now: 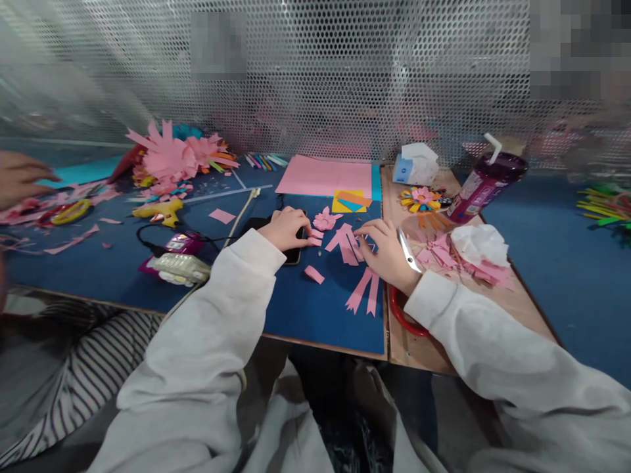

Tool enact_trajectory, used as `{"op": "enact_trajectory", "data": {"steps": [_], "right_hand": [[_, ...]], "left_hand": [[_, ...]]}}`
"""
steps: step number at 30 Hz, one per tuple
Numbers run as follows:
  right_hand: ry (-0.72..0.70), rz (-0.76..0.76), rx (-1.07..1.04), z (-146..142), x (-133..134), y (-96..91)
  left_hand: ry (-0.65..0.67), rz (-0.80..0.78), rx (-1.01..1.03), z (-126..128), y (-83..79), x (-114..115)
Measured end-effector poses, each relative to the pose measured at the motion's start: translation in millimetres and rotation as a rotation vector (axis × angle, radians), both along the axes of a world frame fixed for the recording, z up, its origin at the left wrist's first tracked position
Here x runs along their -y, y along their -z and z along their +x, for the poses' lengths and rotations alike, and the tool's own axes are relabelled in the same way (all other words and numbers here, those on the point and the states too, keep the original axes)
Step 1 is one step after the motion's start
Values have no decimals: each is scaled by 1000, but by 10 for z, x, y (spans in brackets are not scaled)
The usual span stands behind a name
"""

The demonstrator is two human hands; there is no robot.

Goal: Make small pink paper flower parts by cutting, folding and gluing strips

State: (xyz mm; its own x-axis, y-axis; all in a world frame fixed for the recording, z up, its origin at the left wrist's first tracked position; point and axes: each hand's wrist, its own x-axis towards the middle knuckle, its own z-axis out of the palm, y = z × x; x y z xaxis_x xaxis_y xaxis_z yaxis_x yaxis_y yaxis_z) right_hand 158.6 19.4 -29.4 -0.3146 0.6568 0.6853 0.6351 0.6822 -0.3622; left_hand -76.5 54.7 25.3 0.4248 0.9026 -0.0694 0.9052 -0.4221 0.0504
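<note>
My left hand (286, 228) rests beside a black phone (292, 257), fingers curled and closed on small pink paper pieces (316, 238). My right hand (383, 248) hovers at a heap of pink paper strips (344, 244), its thumb and fingers apart. Between and beyond the hands lies a pink paper flower (326, 219). A loose pink scrap (314, 274) and notched pink strips (365, 293) lie nearer to me. Beneath my right wrist are scissors with a red handle (408, 320), partly hidden by my sleeve.
Pink sheets (325, 176) lie at the back. A tissue box (415, 165), a purple bottle with a straw (486, 184) and pink scraps (436, 251) are at right. A yellow glue gun (160, 211), a power strip (181, 269) and another person's hand (22, 180) are at left.
</note>
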Motion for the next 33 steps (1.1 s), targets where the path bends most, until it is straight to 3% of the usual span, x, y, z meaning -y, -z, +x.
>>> {"op": "enact_trajectory", "data": {"steps": [6,13,21,33], "right_hand": [[-85,-123,264,-36,61,19],[-97,-36,399,-47,60,56],[-70,-42,270,-47,41,59],[-78,-84,77,-44,41,-9]], "left_hand": [[41,95,84,24,57,12],[189,114,184,169,155,67],[313,83,230,239,322,34],[366,157,418,357,392,53]]}}
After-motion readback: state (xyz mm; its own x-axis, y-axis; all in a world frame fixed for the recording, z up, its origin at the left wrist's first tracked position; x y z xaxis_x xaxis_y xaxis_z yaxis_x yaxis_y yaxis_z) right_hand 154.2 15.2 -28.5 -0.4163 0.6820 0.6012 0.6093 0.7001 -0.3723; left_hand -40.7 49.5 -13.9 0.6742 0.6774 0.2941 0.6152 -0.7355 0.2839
